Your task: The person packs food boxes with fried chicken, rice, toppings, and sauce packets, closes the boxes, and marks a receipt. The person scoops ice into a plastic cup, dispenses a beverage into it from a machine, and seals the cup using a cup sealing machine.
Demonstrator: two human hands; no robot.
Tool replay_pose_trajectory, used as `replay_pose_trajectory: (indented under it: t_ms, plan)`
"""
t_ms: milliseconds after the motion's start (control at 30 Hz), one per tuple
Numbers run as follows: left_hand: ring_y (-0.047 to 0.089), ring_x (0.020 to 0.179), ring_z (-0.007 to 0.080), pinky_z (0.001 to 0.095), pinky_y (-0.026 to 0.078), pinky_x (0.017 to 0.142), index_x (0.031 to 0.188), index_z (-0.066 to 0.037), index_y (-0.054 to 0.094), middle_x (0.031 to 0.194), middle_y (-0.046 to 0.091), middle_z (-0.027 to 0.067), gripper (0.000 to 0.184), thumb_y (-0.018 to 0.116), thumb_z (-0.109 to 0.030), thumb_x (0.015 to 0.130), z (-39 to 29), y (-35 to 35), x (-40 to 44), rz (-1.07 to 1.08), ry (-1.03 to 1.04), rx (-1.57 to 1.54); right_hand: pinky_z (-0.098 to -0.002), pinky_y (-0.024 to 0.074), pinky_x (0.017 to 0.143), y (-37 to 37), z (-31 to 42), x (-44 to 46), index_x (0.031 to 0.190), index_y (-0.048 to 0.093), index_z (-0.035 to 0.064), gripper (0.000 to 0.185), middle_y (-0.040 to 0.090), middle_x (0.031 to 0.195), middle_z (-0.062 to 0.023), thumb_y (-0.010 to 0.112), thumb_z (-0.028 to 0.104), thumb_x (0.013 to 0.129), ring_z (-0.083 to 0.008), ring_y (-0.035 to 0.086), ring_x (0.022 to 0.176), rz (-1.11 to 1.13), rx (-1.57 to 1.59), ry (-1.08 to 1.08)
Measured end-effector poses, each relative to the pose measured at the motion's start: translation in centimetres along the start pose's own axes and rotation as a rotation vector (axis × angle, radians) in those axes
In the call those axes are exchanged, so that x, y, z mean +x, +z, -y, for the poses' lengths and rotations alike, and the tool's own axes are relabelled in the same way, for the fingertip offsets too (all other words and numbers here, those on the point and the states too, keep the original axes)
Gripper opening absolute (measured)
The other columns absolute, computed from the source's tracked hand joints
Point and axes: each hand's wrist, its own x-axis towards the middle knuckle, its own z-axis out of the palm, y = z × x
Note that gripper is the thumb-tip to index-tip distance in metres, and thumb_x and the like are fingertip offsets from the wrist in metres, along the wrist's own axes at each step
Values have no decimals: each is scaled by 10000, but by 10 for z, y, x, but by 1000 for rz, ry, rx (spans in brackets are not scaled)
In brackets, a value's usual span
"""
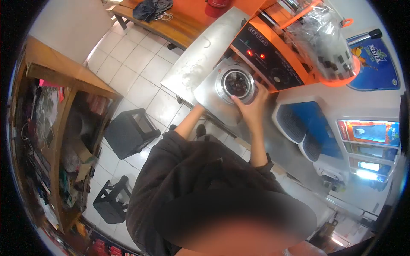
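Observation:
An orange cup sealing machine (294,70) marked CETRA has two red lights lit on its dark panel. In front of it sticks out a metal plate (213,87) bearing a round metal ring (220,87). Something dark and glossy (237,83) shows inside the ring; I cannot make out what it is. My right hand (254,101) curls around the ring's near right side, thumb and fingers against it. On the other side, my left hand (199,110) reaches to the plate's lower edge, where the plate hides its fingers.
A metal counter (200,47) extends beyond the machine. Black stools (130,132) stand on the tiled floor at left, near a wooden shelf (68,102) full of goods. Past the counter is a wooden bench (183,27). A blue and white drink dispenser (305,123) stands at right.

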Motion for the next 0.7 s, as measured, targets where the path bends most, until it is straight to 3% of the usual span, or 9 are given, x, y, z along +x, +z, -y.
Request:
replay_pose_trajectory:
  t_ms: [100, 233, 300, 700]
  plan:
    - [576, 923, 199, 326, 465, 824, 1043, 37, 570, 994, 620, 111, 225, 525, -93, 865, 1, 1, 2, -20, 5, 17, -421, 333, 1009, -13, 5, 10, 1300, 432, 20, 814, 396, 1245, -169, 822, 324, 652, -322, 397, 1177, 129, -45, -49]
    - [574, 928, 204, 330, 463, 830, 1045, 36, 572, 998, 618, 116, 228, 527, -95, 864, 0, 6, 2, -63, 5, 35, -424, 338, 998, -15, 9, 27, 1299, 455, 25, 800, 427, 1212, -173, 813, 342, 657, -339, 406, 1155, 230, -208, -135]
    - [574, 930, 207, 332, 462, 833, 1047, 36, 573, 1000, 617, 118, 229, 528, -96, 864, 1, 9, 2, -86, 3, 40, -467, 335, 986, -13, 9, 32, 1305, 460, 23, 836, 421, 1202, -189, 800, 414, 649, -378, 401, 1143, 334, -307, -123]
    - [571, 945, 224, 344, 458, 849, 1054, 35, 579, 1011, 612, 131, 239, 535, -101, 862, -13, 2, -25, -110, 56, -49, -450, 359, 951, -12, 15, 50, 1167, 522, -80, 776, 476, 1167, -204, 736, 497, 695, -359, 437, 1109, 441, -629, -454]
